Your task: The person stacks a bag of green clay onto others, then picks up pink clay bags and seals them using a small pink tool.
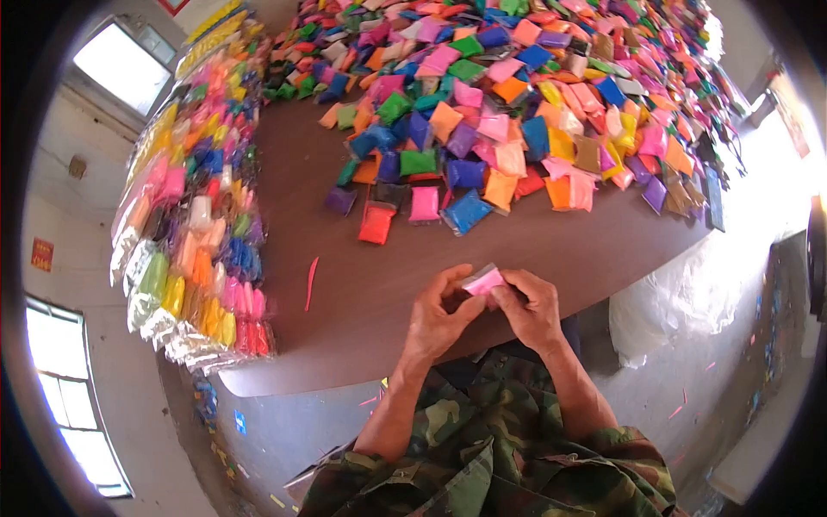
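Between my two hands, just above the near edge of the brown table (345,284), is a small clear packet with pink filling (484,281). My left hand (441,312) pinches its left side, thumb in front and fingers curled behind. On the other side my right hand (530,306) grips the packet between thumb and fingers. What the filling is made of I cannot make out. The loose packets nearest my hands are a blue one (467,213), a pink one (425,204) and a red one (375,224), all lying flat on the tabletop.
A big heap of colourful packets (517,103) covers the table's far side. Bundled packets in clear wrapping (202,233) line the left edge. A thin pink strip (311,283) lies on the table. Clear plastic sheeting (672,297) hangs at the right, above a floor with scraps.
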The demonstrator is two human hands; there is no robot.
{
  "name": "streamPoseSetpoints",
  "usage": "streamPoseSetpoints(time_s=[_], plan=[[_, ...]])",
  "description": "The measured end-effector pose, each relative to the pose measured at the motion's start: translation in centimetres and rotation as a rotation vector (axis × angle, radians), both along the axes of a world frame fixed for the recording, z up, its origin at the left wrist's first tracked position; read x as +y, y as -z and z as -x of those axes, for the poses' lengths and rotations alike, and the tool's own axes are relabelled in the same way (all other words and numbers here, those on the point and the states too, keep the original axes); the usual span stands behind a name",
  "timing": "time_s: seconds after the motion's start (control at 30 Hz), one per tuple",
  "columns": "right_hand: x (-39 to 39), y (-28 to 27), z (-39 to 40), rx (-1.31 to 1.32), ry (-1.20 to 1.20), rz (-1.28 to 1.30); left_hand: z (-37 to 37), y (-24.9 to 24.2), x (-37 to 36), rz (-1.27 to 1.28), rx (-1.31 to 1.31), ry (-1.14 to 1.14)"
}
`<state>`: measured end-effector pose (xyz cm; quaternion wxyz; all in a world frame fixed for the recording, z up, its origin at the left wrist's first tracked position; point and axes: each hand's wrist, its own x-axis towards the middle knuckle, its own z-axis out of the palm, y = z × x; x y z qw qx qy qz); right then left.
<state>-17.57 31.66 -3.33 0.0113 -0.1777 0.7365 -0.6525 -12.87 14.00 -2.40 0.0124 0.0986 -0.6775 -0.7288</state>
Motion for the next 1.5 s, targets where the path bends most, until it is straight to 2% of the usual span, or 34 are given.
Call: streamPoseSetpoints(time_s=[0.17,0.2,0.3,0.4,0.5,0.6,0.7,0.8,1.0,1.1,1.3,1.4,1.5], plan=[[-0.2,0.1,-0.1,0.011,0.116,0.007,0.5,0.3,0.6,0.05,-0.052,0.105],[-0.3,0.4,0.0,-0.075,0.109,0.046,0.7,0.7,0.8,-0.016,0.055,0.072],[-1.0,0.2,0.0,-0.022,0.131,0.0,0.9,0.9,1.0,-0.087,0.108,0.004],[-3.0,0.8,0.3,-0.146,0.063,0.197,1.0,-0.2,-0.3,0.019,0.104,0.002],[-3.9,-1.0,1.4,-0.252,-0.079,0.126,0.9,0.0,-2.4,0.121,0.087,-0.029],[-4.6,-1.0,3.0,-0.19,-0.167,-0.053,0.3,-1.1,-4.2,0.402,0.075,-0.04],[-6.3,-0.6,3.4,-0.152,-0.206,-0.033,0.1,0.0,-5.3,0.281,0.093,-0.107],[-8.8,-0.3,3.0,-0.105,-0.114,0.065,-0.1,-1.4,-5.8,0.182,0.158,-0.182],[-10.9,0.2,2.3,0.042,0.002,-0.042,-0.3,0.5,-6.9,-0.045,0.019,-0.154],[-10.3,1.0,2.7,-0.108,-0.081,-0.03,-0.3,1.3,-7.6,0.032,-0.036,-0.098],[-9.9,0.0,3.0,-0.206,-0.279,0.095,-0.8,0.7,-8.0,0.02,-0.078,-0.068],[-10.1,-0.6,3.0,-0.161,-0.229,0.099,-0.7,0.4,-7.6,0.081,-0.031,-0.087],[-10.2,0.7,3.3,-0.129,-0.223,0.133,-0.7,1.2,-7.6,0.008,-0.003,-0.144]])
